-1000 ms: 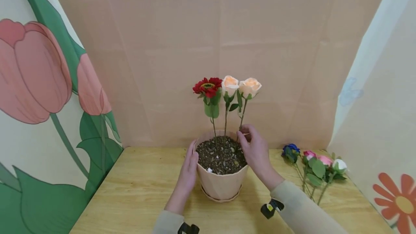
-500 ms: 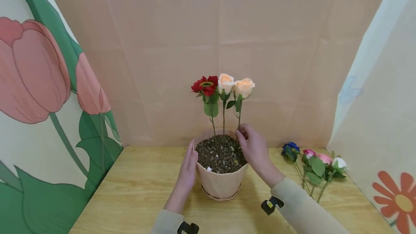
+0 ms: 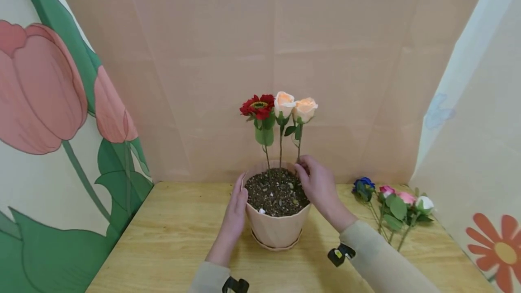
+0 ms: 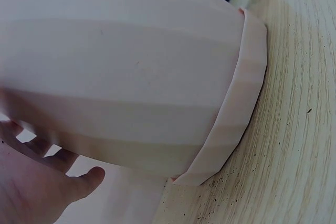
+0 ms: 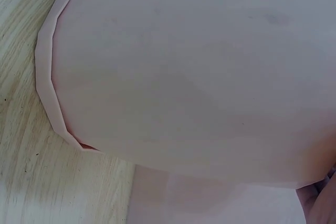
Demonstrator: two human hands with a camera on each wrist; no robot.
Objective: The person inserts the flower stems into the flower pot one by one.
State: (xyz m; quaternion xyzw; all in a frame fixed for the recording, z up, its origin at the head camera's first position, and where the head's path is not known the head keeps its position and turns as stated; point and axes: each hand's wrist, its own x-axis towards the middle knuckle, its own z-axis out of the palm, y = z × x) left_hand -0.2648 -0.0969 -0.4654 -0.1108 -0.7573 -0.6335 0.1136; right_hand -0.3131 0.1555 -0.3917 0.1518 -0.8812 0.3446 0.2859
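Note:
A pale pink flower pot [image 3: 278, 229] filled with dark soil [image 3: 277, 196] stands on its saucer. My left hand [image 3: 235, 205] rests against the pot's left side with fairly straight fingers; in the left wrist view its thumb [image 4: 86, 182] is off the wall. At the right rim, my right hand [image 3: 319, 186] pinches the stem of a peach rose [image 3: 305, 110] low down, near the soil. Another peach rose [image 3: 284, 104] and a red flower [image 3: 258, 106] stand upright in the soil. The right wrist view shows mostly pot wall [image 5: 184, 87]; the pinched stem's lower end is hidden.
On the wooden table [image 3: 175, 225], to the right, lie a blue flower [image 3: 363, 187], pink flowers [image 3: 406, 198] and a white flower [image 3: 424, 204] with green leaves. A pinkish backdrop [image 3: 203, 80] hangs behind, with flower-painted panels at both sides.
The right peach rose has shifted left and become more upright, closer to the middle rose. My right hand has moved only slightly with its stem; my left hand stays on the pot.

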